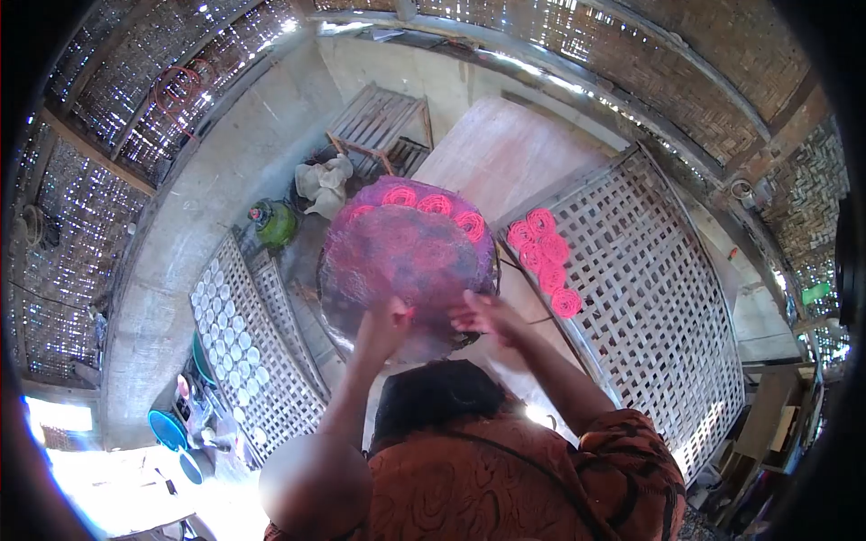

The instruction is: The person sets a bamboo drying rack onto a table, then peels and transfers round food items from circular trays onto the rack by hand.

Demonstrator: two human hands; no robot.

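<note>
A large round steamer or pan [492, 270] stands before me, lined with purple cloth, its middle veiled by steam. Bright pink noodle-like coils [435, 206] lie along its far edge; paler ones show through the haze. Over its near left edge is my left hand [386, 320], fingers drawn together, with a small pink bit at the fingertips that I cannot make out. My right hand [487, 317] is above the near right edge, fingers apart and nothing seen in them. More pink coils [552, 252] rest in a cluster on the woven rack [649, 270] to the right.
On the left, a slanted woven rack [293, 383] carries white round pieces [230, 338]. Beyond are a green gas cylinder [274, 223], a pale cloth bundle [323, 183] and a slatted wooden stand [374, 120]. A broad board [496, 149] lies behind the pan; blue basins [167, 429] are lower left.
</note>
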